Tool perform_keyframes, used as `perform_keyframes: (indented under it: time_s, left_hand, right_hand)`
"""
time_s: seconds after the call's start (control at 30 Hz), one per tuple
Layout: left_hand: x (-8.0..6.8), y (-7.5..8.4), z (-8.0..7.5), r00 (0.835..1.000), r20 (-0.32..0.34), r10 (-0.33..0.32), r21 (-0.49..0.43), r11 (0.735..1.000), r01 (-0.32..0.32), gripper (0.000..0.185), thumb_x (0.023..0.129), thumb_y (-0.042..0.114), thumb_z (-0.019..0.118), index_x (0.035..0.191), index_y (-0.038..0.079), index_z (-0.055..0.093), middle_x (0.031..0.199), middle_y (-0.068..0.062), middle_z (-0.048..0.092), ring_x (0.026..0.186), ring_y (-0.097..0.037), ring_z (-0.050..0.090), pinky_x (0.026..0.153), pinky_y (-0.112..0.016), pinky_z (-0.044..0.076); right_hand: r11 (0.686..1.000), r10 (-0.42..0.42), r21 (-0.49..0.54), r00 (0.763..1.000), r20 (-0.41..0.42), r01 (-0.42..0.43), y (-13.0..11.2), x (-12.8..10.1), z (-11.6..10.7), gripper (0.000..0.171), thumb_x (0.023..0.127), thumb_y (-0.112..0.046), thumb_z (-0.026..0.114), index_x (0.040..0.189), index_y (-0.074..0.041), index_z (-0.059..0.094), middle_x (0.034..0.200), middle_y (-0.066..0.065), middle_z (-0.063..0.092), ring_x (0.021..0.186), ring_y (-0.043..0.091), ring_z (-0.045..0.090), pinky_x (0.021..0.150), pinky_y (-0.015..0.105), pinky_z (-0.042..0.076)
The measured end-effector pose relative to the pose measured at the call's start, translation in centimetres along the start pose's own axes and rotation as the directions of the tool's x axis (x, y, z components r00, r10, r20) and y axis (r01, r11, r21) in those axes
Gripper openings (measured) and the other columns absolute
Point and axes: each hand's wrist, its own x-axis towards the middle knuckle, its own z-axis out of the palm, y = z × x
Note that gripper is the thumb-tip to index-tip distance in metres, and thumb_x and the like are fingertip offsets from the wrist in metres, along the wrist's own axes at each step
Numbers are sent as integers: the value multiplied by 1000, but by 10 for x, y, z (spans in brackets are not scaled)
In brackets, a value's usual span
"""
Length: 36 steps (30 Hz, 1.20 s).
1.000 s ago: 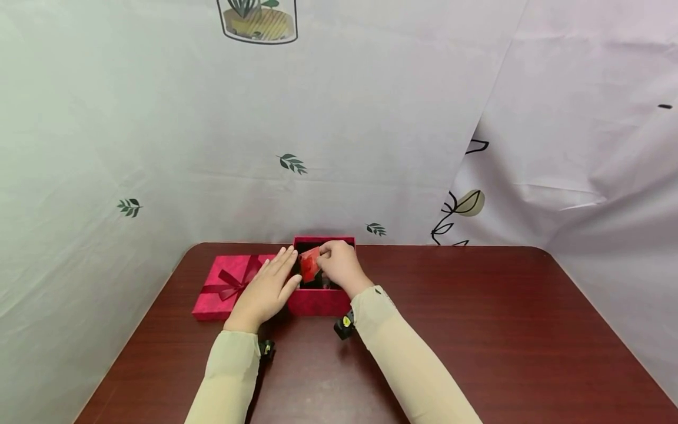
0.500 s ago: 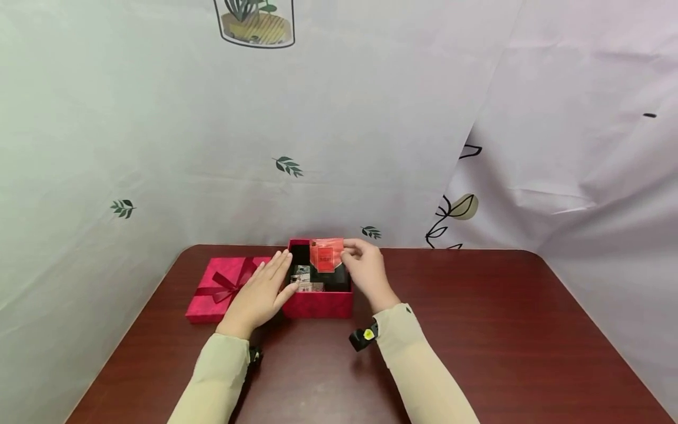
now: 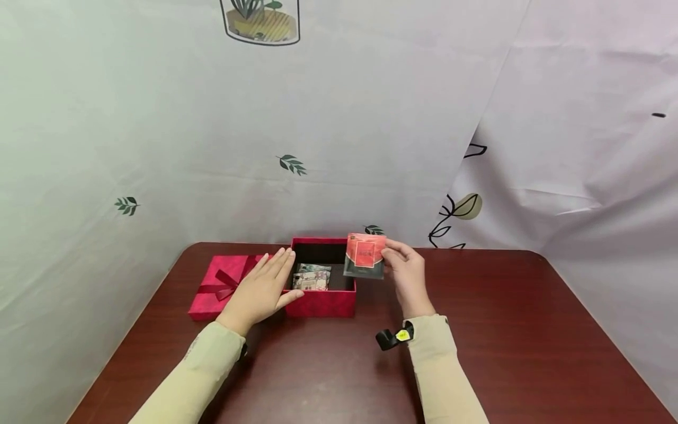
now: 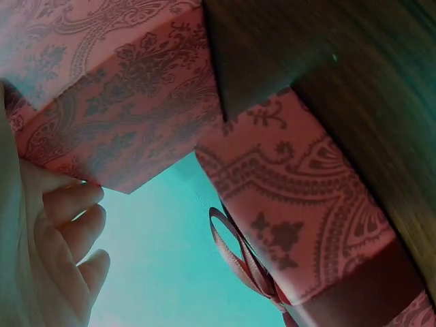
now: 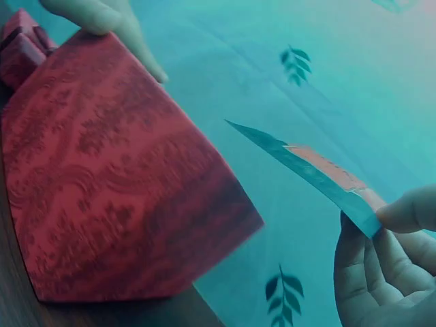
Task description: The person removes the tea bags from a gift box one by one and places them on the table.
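Note:
An open red gift box (image 3: 322,301) stands at the back middle of the table, with small packets (image 3: 312,277) lying inside. My left hand (image 3: 261,290) rests flat against the box's left wall, fingers straight (image 4: 68,225). My right hand (image 3: 409,275) is raised just right of the box and pinches a red and dark sachet (image 3: 364,256) by its right edge. In the right wrist view the sachet (image 5: 320,178) shows edge-on above the box's patterned wall (image 5: 116,197).
The box's red lid (image 3: 222,284) with a ribbon bow lies left of the box, partly under my left hand. The dark wooden table (image 3: 503,330) reaches out right and front. A printed white cloth backdrop (image 3: 339,129) hangs close behind the table.
My right hand has lifted the sachet out of the box and carried it to the right. The left hand has stayed on the box's left side.

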Motion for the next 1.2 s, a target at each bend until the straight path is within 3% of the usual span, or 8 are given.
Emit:
perform_keyframes:
  time_s: [0.23,0.37,0.6,0.8,1.2]
  left_hand:
    - [1,1,-1,1000,17,-5,-11,1000,5,88,95,53,63,154,-7,35,159,-23,36,149,-36,31,122,-52,25]
    - [1,1,-1,1000,14,-2,-8,1000,2,87,96,53,61,153,-7,36,159,-23,37,149,-37,31,122,-52,25]
    - [0,1,0,1000,25,-12,-19,1000,13,87,96,52,62,153,-7,35,159,-22,36,150,-36,29,122,-51,24]
    - [1,3,0,1000,27,-11,-28,1000,11,87,95,51,63,153,-8,36,159,-23,36,149,-37,30,121,-51,25]
    - [0,3,1,999,24,-26,-65,998,27,87,95,50,64,152,-9,36,159,-24,36,149,-37,30,121,-52,26]
  right_hand:
    - [993,34,119,993,-116,-20,10,8,-21,32,96,-4,65,127,4,67,81,-6,66,65,6,54,55,18,43]
    - [991,64,130,983,-171,-42,21,15,-30,30,97,-4,63,126,4,67,77,-8,64,63,5,51,54,19,40]
    - [987,161,52,972,-172,-154,46,24,-41,32,98,-6,61,129,2,66,80,-7,62,62,5,51,50,17,39]
    - [974,222,-17,970,-99,-225,59,30,-47,33,100,-5,58,131,2,64,81,-6,63,64,4,54,51,16,43]
    - [942,161,-294,987,-26,-162,70,39,-40,30,98,-2,60,125,5,68,120,23,66,83,12,64,66,22,54]
